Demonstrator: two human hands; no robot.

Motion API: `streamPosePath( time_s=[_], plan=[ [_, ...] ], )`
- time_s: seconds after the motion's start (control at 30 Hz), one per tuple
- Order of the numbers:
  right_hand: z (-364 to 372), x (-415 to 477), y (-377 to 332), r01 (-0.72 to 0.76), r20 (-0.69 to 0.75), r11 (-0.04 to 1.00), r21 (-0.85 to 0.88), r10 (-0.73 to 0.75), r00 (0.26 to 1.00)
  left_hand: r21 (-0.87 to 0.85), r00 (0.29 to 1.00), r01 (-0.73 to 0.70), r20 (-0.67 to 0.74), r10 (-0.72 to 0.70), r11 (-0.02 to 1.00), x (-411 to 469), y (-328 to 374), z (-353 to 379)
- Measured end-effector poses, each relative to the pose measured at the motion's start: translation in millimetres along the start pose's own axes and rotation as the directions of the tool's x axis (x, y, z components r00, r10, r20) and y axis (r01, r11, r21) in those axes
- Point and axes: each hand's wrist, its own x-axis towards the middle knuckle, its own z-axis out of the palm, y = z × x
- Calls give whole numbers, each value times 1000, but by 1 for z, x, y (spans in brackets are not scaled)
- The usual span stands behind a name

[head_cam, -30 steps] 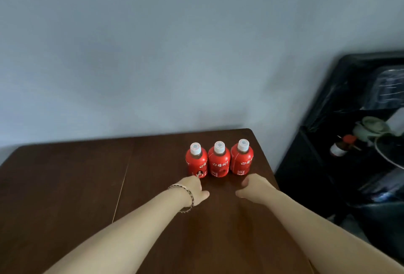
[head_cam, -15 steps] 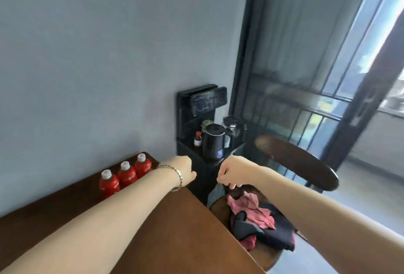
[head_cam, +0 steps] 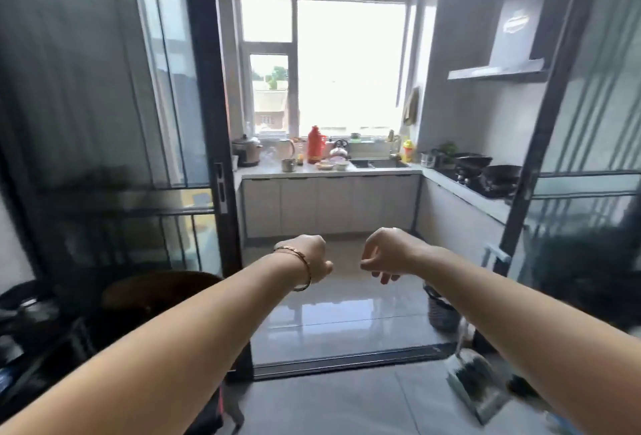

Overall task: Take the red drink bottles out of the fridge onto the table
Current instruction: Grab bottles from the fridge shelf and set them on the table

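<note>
Kitchen doorway [head_cam: 222,191] lies at 12 o'clock — neither fridge nor bottles visible — so keep the 2 empty, loosely curled hands, left hand [head_cam: 308,257] and right hand [head_cam: 388,254], free to open the fridge.

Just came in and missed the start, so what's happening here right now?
A person stands facing an open kitchen doorway with both arms stretched forward. The left hand, with a bracelet on its wrist, and the right hand are loosely curled and hold nothing. No red drink bottle or fridge is in view now.
</note>
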Motion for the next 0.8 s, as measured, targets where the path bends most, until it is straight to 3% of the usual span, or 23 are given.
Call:
streamPosePath(
  time_s=[0.27, 0.57, 0.8],
  plan=[
    [-148, -65, 256, -348, -198, 937, -30, 335, 921, 41, 927, -371, -35, 372, 928, 134, 295, -4],
    [-270, -127, 487, -702, -386, 711, 45, 660, 644, 31, 745, -664, -57, 665, 747, 241, 576, -21],
    [-346, -142, 626, -825, -481, 551, 124, 761, 436, 56, 531, -840, -119, 839, 540, 329, 759, -25]
  ],
)
